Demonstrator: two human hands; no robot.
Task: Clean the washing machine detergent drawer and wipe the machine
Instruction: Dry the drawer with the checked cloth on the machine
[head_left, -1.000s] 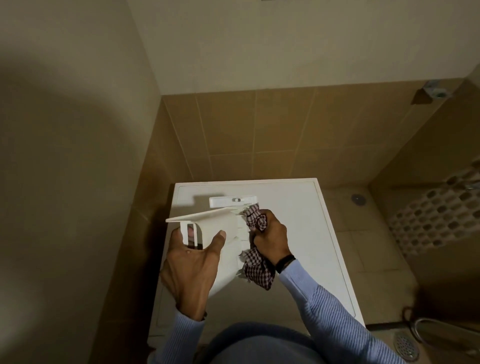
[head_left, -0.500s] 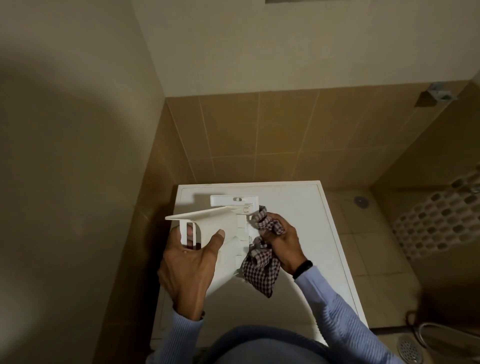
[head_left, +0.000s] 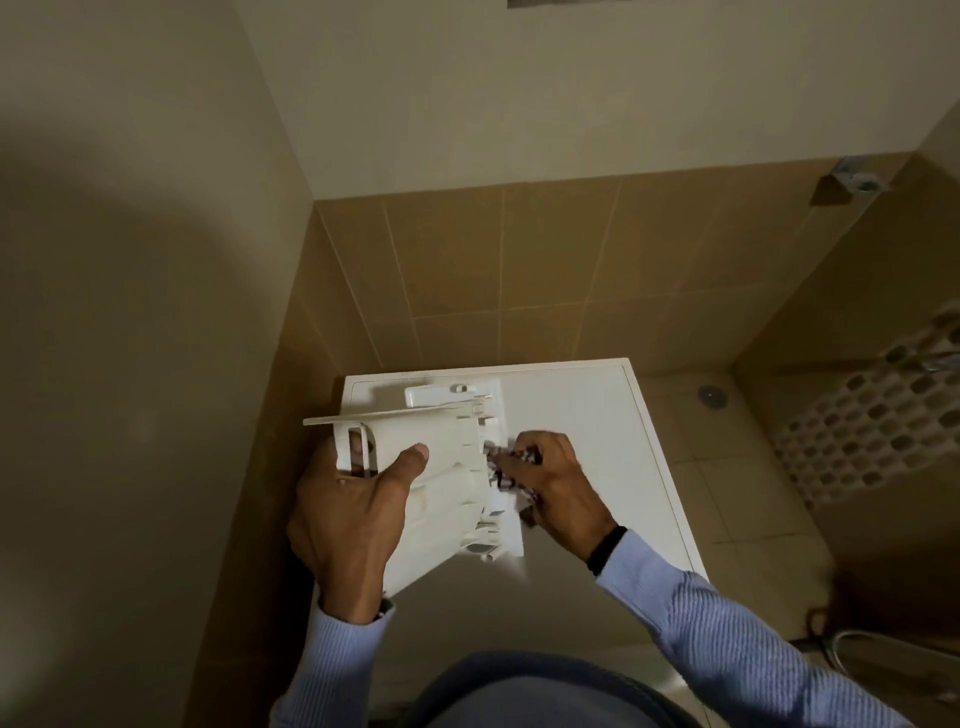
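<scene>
Over white washing-machine top (head_left: 597, 415): gripped white plastic detergent drawer (head_left: 441, 483) in left hand (head_left: 348, 514), pinched checked cloth (head_left: 503, 467) in right hand (head_left: 558, 486)

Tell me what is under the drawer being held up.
The washing machine's white top shows around the drawer, which the left hand holds over it. The patch directly beneath is covered.
</scene>
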